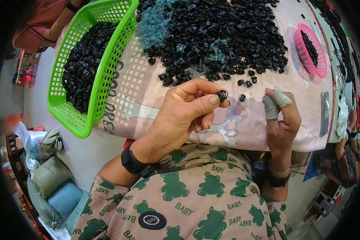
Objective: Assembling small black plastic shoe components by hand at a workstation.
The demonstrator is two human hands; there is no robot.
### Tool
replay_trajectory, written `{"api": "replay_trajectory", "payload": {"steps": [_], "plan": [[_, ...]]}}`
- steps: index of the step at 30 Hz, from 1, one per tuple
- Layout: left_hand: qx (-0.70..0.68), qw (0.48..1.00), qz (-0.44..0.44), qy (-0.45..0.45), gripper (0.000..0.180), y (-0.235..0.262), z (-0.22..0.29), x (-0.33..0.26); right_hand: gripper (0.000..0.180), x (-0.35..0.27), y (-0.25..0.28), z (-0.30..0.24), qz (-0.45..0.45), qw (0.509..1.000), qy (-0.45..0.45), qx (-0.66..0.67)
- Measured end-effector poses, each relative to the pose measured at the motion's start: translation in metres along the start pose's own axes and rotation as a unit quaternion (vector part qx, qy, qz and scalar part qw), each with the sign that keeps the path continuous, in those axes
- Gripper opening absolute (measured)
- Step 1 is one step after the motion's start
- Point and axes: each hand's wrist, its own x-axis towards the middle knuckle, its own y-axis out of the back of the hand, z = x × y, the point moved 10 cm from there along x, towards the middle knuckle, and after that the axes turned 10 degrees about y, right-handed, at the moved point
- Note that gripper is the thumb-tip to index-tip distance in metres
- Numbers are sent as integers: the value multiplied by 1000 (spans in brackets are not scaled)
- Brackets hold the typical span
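My left hand [184,106] is raised over the near part of the table, its thumb and forefinger pinching a small black plastic piece [222,95]. A bit of shiny metal spring shows at the end of that piece. To the right, my right hand [283,116] has wraps on thumb and forefinger, their tips brought together. Whatever may be between those tips is too small to make out. A single loose black piece [242,97] lies on the cloth between the hands. Beyond them spreads a large heap of black plastic pieces [228,36], with a tangle of bluish metal springs [154,30] at its left.
A green basket [96,88] full of black pieces stands at the left table edge. At the far right is a pink basket [323,60] with small dark parts. Another person's arm [62,20] is at upper left. Stuffed sacks [52,178] lie lower left.
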Motion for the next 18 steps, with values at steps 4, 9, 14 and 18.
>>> {"api": "replay_trajectory", "payload": {"steps": [4, 9, 14, 18], "plan": [[14, 1000, 7, 4, 17, 2, 0, 0, 24, 5, -27, -25, -67, 988, 88, -106], [36, 999, 11, 2, 17, 4, 0, 2, 26, 2, -49, -29, -137, 970, 95, -176], [40, 999, 23, 2, 17, 6, 1, 2, 25, 0, -46, -22, -131, 967, 106, -189], [57, 998, 22, 15, 15, 3, 0, 2, 24, 3, -45, -21, -132, 974, 89, -163]]}}
